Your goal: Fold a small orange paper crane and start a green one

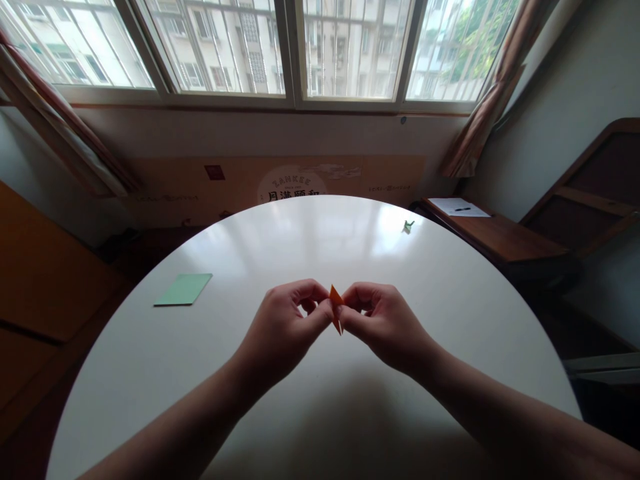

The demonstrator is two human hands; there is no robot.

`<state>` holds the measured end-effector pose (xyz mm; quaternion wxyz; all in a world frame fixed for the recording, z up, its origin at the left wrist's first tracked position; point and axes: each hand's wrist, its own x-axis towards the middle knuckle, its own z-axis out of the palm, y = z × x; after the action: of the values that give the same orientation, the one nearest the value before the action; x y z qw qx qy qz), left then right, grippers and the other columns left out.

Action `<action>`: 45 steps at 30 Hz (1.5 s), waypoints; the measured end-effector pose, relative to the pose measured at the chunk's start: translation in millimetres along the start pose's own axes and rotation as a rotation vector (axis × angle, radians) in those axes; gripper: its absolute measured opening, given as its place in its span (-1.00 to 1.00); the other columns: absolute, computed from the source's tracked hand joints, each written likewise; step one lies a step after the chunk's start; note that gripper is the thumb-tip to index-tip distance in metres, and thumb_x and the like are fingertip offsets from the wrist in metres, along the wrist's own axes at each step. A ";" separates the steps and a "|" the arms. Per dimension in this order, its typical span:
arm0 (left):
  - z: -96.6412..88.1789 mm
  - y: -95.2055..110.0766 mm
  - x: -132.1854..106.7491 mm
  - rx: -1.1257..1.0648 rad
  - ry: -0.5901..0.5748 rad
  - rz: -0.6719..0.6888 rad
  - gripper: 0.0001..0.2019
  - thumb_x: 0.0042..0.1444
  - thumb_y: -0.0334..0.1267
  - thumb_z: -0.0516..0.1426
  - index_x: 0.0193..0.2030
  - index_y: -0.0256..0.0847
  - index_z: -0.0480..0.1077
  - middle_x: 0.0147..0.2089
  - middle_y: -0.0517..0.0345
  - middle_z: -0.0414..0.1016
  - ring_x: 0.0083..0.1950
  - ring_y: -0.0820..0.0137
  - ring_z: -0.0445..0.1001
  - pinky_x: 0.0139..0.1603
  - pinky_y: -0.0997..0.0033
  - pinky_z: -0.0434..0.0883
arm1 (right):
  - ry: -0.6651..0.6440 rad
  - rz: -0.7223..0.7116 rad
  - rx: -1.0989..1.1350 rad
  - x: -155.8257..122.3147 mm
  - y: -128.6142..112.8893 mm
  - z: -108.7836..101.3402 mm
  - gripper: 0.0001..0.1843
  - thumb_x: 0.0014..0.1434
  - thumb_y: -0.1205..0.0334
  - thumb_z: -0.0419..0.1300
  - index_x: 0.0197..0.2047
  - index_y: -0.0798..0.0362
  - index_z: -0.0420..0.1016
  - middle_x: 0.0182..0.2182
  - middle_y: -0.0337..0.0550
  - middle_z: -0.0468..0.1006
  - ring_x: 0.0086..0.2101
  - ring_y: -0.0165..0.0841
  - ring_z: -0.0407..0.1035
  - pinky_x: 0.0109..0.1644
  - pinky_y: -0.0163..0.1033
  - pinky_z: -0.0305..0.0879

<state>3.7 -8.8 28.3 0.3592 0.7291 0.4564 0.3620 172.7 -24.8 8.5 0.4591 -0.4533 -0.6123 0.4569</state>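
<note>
Along twelve o'clock, a row of barred windows (230,50) is lighting the room, and below it a white round tabletop (320,247) is catching the glare. I am taking the orange paper (336,298) as my dial's centre; it is sitting between my two hands, near the middle of the view. My left hand (287,320) is pinching it from the nine o'clock side and my right hand (383,320) from the three o'clock side, thumbs and fingers closing on it.

The paper is showing pointed ends toward twelve and six and angled faces, so I am judging that several folds are already made. The fingertips are hiding its middle, so I cannot tell how much shaping is remaining; while both hands are gripping it, I am counting the work as unfinished.

At nine o'clock, a green square of paper (184,290) is lying flat, with no folding that I am making out. Between one and two o'clock, a small green figure (409,225) is standing near the far edge.

As for containers, I am spotting none holding anything. Toward two o'clock, a side table (530,240) is bearing a white sheet (445,203) with a dark pen (463,209) on it.
</note>
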 end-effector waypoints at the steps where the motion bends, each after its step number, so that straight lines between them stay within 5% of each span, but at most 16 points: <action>1: -0.1 -0.1 0.0 -0.014 -0.008 -0.006 -0.86 0.12 -0.30 0.17 -0.41 -0.22 0.55 -0.48 0.23 0.51 -0.48 0.49 0.34 -0.50 0.54 0.28 | -0.002 0.006 0.010 0.2 -0.1 0.0 -0.85 0.12 0.28 0.27 -0.46 0.11 0.55 -0.52 -0.22 0.55 -0.47 -0.42 0.38 -0.41 -0.33 0.23; 12: -2.1 -2.2 -0.3 -0.177 -0.155 -0.175 -0.80 0.13 -0.16 0.20 -0.39 -0.25 0.52 -0.51 0.24 0.41 -0.55 0.50 0.29 -0.63 0.56 0.26 | 0.028 0.024 0.178 1.5 5.6 -4.8 -0.91 0.09 0.30 0.30 -0.44 0.10 0.56 -0.53 -0.22 0.56 -0.48 -0.42 0.36 -0.38 -0.31 0.26; 25: 1.7 1.2 -2.5 -0.061 -0.139 -0.097 -0.79 0.17 -0.17 0.16 -0.35 -0.25 0.54 -0.41 0.14 0.52 -0.45 0.44 0.37 -0.53 0.52 0.28 | 0.066 0.052 0.200 2.9 8.8 -2.4 -0.90 0.10 0.31 0.27 -0.45 0.10 0.55 -0.55 -0.23 0.54 -0.50 -0.43 0.35 -0.41 -0.32 0.26; 37: -2.7 0.4 0.3 -0.157 -0.140 -0.155 -0.77 0.16 -0.12 0.18 -0.35 -0.27 0.51 -0.47 0.20 0.43 -0.51 0.48 0.30 -0.60 0.55 0.29 | 0.047 0.133 0.269 3.2 3.1 -3.0 -0.88 0.09 0.23 0.31 -0.44 0.09 0.59 -0.63 -0.29 0.46 -0.60 -0.50 0.22 -0.53 -0.36 0.12; 45: -6.7 0.2 3.1 -0.308 -0.099 -0.243 -0.76 0.06 -0.12 0.24 -0.37 -0.30 0.51 -0.49 0.17 0.42 -0.53 0.51 0.27 -0.64 0.58 0.26 | 0.028 0.184 0.320 3.0 3.9 -6.8 -0.77 0.15 0.10 0.29 -0.31 0.09 0.66 -0.41 -0.12 0.60 -0.48 -0.42 0.36 -0.59 -0.42 0.08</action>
<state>-1.0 -4.7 32.3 0.5294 0.6219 0.4622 0.3453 179.4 -20.3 6.2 0.4901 -0.4351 -0.4812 0.5821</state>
